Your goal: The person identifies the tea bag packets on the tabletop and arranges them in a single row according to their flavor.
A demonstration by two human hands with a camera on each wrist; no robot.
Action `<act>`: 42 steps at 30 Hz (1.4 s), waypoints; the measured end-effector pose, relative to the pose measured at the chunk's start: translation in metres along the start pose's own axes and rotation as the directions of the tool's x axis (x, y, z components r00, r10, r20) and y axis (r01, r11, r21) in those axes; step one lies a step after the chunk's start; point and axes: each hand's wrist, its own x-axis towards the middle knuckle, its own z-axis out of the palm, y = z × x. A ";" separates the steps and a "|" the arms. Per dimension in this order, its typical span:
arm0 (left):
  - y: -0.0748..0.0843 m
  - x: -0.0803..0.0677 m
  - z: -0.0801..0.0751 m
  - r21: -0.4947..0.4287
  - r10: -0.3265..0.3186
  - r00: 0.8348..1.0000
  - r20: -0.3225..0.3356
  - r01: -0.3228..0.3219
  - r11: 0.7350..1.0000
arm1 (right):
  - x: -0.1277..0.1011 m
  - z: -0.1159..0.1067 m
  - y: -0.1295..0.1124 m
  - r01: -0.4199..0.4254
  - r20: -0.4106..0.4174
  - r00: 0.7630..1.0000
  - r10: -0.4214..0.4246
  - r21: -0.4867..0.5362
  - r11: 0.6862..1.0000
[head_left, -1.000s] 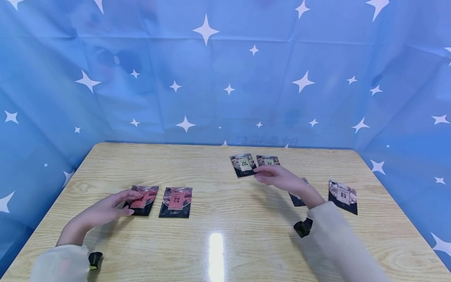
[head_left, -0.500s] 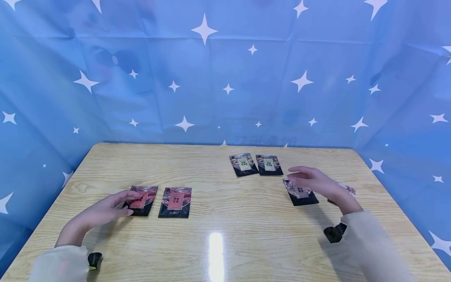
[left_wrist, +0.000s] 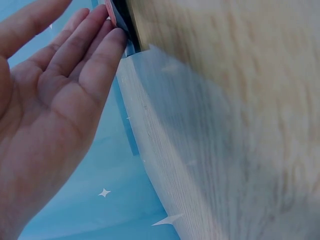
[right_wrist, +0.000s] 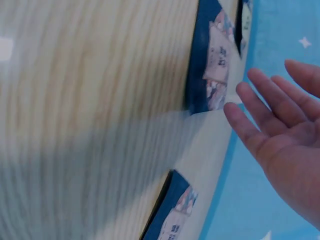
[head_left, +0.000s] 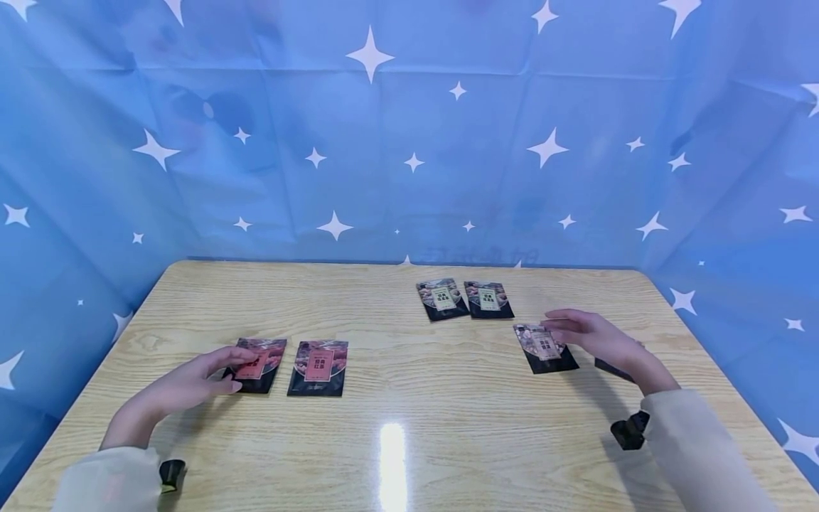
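Head view — left hand (head_left: 185,382) at left, fingers unclenched against a red-labelled packet (head_left: 262,373), a second red-labelled packet (head_left: 318,366) just to its right. Well apart, at right — right hand (head_left: 596,338), fingers loosely extended over a pink-labelled packet (head_left: 544,353), contact unclear. Farther off, two green-labelled packets (head_left: 489,301) side by side.

Two red-labelled packets (head_left: 264,371) (head_left: 318,366), two green-labelled packets (head_left: 443,299) (head_left: 489,300), two pale-pink-labelled packets (head_left: 545,348) (head_left: 613,369), one wood-grain table (head_left: 288,455), two pale sleeves (head_left: 111,480) (head_left: 704,451)
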 end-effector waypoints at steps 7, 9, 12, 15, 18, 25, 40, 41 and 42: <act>0.001 0.000 0.001 0.012 -0.011 1.000 -0.004 0.011 1.000 | 0.000 0.002 0.012 -0.008 0.033 0.999 0.007 0.037 0.999; 0.002 0.001 0.001 0.010 -0.011 1.000 -0.002 0.011 1.000 | 0.000 0.003 0.014 -0.013 0.043 0.999 0.011 0.039 0.999; 0.002 0.001 0.000 0.012 -0.005 1.000 -0.002 0.005 1.000 | -0.002 0.003 0.016 -0.006 0.058 0.998 0.005 0.021 1.000; 0.001 0.001 -0.001 0.017 0.005 1.000 -0.003 -0.005 1.000 | -0.004 0.004 0.016 -0.003 0.066 0.998 0.004 -0.012 1.000; 0.001 0.000 -0.001 0.022 0.006 1.000 -0.004 -0.006 1.000 | -0.005 0.007 0.013 0.001 0.076 0.997 0.001 -0.018 1.000; 0.000 0.000 -0.002 0.014 0.010 1.000 -0.003 -0.010 1.000 | -0.008 0.015 0.002 0.033 0.059 0.998 -0.030 -0.054 0.998; 0.001 0.001 -0.002 0.019 0.021 1.000 0.003 -0.021 1.000 | -0.009 0.020 0.013 0.158 0.142 0.976 -0.163 0.048 0.986; 0.001 0.001 -0.002 0.018 0.021 1.000 0.004 -0.021 1.000 | -0.009 0.021 0.013 0.159 0.154 0.974 -0.165 0.050 0.986; 0.001 0.001 -0.002 0.018 0.020 1.000 0.004 -0.020 1.000 | -0.008 0.022 0.013 0.156 0.164 0.973 -0.162 0.049 0.987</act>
